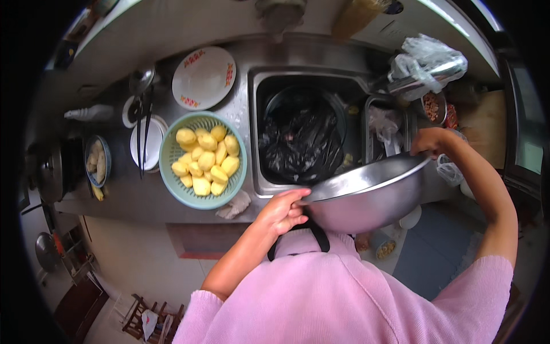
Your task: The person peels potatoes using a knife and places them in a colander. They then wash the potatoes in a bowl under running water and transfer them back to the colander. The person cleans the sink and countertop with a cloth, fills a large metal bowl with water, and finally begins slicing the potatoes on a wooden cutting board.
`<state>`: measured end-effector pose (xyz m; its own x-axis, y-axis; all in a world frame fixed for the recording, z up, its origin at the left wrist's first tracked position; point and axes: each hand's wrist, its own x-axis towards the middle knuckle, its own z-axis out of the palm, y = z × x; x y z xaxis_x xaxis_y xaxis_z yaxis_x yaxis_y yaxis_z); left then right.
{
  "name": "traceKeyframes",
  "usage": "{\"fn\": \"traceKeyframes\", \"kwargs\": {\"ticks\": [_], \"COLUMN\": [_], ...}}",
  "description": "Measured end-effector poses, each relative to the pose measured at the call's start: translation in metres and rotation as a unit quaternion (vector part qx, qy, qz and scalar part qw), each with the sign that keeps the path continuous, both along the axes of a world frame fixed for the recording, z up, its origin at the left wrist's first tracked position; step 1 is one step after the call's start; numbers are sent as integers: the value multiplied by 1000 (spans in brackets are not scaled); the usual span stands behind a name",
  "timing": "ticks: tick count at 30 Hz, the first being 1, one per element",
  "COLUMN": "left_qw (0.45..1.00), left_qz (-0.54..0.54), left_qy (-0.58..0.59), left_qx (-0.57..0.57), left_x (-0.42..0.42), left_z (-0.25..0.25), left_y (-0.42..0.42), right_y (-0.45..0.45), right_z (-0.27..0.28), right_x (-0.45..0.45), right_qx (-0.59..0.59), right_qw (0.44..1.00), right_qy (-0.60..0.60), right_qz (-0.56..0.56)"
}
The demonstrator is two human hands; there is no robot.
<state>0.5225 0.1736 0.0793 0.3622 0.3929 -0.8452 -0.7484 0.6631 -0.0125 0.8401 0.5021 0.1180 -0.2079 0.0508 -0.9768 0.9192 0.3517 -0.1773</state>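
A large stainless steel bowl (365,200) is held tilted between my two hands, its mouth facing the sink. My left hand (288,210) pinches the near-left rim, and my right hand (432,141) grips the far-right rim. The steel sink (253,129) beyond it contains a black plastic bag (300,146), which lies in or over a round dark basin. On the counter to the left, a green plastic colander (166,180) holds several peeled potatoes (206,161). A crumpled cloth (234,205) lies beside the colander near the counter's edge.
Behind the colander stands a white plate with red flower patterns (204,79). Farther left are a white bowl with black chopsticks (146,137) across it and a blue-rimmed bowl (107,161) of pale roots. Plastic bags (429,64) and a bowl of nuts or beans (431,106) sit at the right.
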Motion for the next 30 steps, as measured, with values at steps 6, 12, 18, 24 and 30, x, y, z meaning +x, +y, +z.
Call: {"fn": "traceKeyframes", "kwargs": {"ticks": [6,12,18,24,30], "left_qw": [994,958,987,856,952], "left_qz": [-33,2,-53,48,-113], "left_qy": [10,177,86,371,241], "left_qx": [100,224,125,357,151], "left_x": [2,-25,2,33,27], "left_z": [18,59,25,8,11], "left_y": [12,18,-2,16,29], "right_y": [-43,-61,-74,-110,-120], "right_z": [86,119,110,96,34], "right_x": [-36,-57,-52,5,44], "right_qx": [162,283,253,323,382], "right_qw": [986,920,945,856,784], "right_qy": [32,124,4,224,343], "right_qz": [-26,-239,-206,-337,-349]}}
